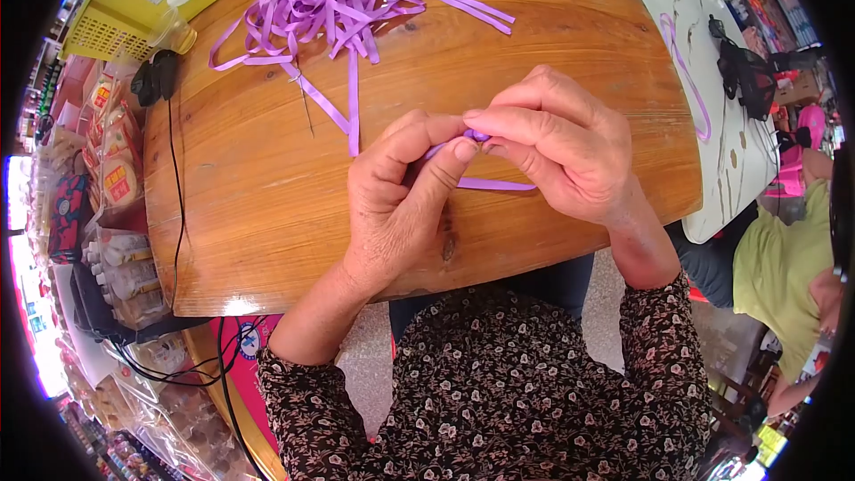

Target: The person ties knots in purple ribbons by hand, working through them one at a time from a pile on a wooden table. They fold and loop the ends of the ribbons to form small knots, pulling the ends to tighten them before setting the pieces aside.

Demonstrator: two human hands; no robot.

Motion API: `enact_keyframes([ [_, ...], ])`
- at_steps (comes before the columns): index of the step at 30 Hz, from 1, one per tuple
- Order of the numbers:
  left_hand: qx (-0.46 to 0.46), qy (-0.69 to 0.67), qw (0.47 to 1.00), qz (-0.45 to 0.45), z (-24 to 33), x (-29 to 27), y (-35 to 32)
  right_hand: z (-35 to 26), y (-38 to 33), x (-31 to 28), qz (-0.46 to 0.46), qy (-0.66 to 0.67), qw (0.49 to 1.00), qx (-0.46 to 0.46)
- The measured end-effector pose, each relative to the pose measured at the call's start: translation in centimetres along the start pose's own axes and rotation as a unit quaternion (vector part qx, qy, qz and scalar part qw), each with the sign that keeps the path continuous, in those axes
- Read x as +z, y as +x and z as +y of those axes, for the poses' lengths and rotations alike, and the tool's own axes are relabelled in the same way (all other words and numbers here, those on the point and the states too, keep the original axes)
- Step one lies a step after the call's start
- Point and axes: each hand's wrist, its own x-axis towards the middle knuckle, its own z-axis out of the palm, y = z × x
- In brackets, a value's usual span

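My left hand [401,178] and my right hand [565,147] meet above the wooden table [294,240], fingertips nearly touching. Both are closed, pinching a purple ribbon [495,184] between thumb and fingers. A small bunched bit of the ribbon shows between the two pinches, and a flat strip of it runs out below them to the right. Whether it is knotted or folded there, my fingers hide. Beyond my hands lies a large tangled heap of purple ribbons [329,0], with several loose ends trailing toward me.
A yellow basket [134,0] and a clear plastic cup [183,36] stand at the far left. A thin dark cable [183,205] crosses the table's left side. At right, a white marble-patterned table [735,160] bears another ribbon loop [686,80]. Someone in a yellow-green top [784,258] is beyond it.
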Motion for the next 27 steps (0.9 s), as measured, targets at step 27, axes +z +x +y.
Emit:
enact_keyframes([
  [27,0.238,0.303,0.921,-0.056,0.3,-1.1,1.0,0.7,0.2,-0.6,-0.118,-0.025,0.99,-0.075],
])
